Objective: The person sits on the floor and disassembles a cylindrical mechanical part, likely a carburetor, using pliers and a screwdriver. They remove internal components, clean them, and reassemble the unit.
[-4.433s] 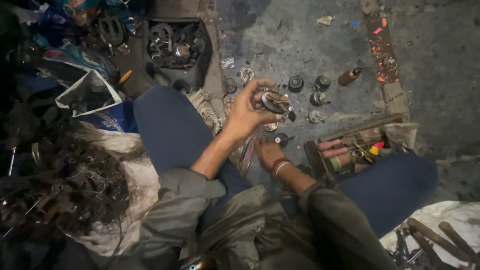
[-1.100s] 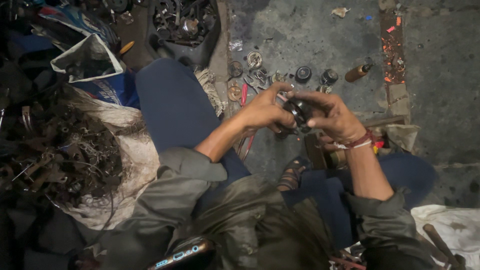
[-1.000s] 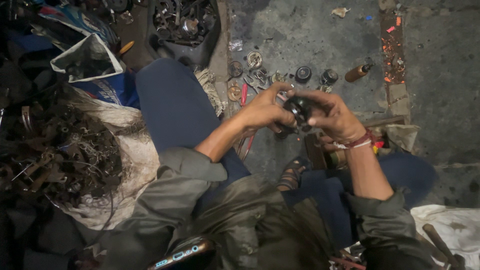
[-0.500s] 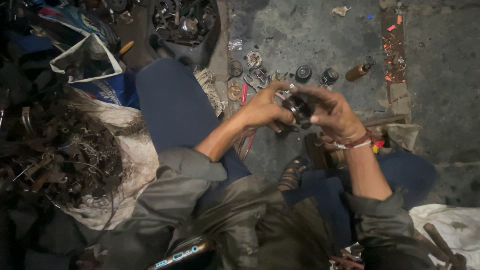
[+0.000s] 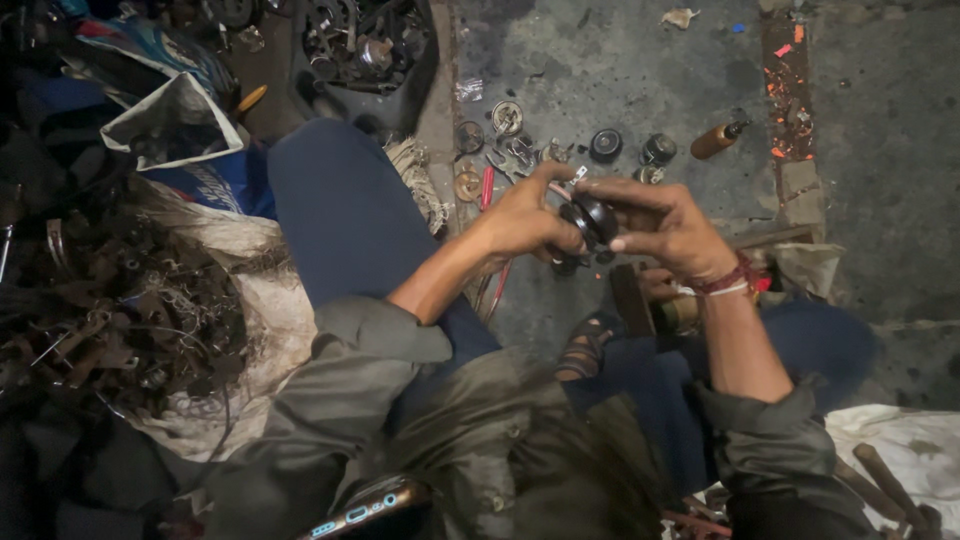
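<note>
Head view: a person seated on a stained concrete floor (image 5: 880, 150) holds a small black round part (image 5: 596, 218) between both hands, above the knees. The left hand (image 5: 525, 215) grips it from the left, fingers curled about its rim; the right hand (image 5: 668, 222) closes over it from the right, fingertips pressed on its face. Both hands are clamped on the part, which stays clear of the floor. A red thread band (image 5: 725, 283) circles the right wrist.

On the floor just beyond the hands lies a scatter of small round metal pieces (image 5: 508, 117), among them two dark caps (image 5: 605, 145) side by side. A brown bottle (image 5: 718, 141) lies tilted to their right, near a strip of orange-flecked debris (image 5: 787, 90). A red-handled tool (image 5: 487, 188) lies beside the left hand.

At the floor's top edge a black tray (image 5: 370, 45) is filled with dark metal parts. To the left, a heap of rusty scrap (image 5: 120, 320) rests on a pale sack (image 5: 270, 310), with an open bag (image 5: 175, 120) above it. A phone (image 5: 365, 508) shows at the bottom edge, and wooden handles (image 5: 890, 480) lie on white cloth (image 5: 920, 440) in the bottom right corner.
</note>
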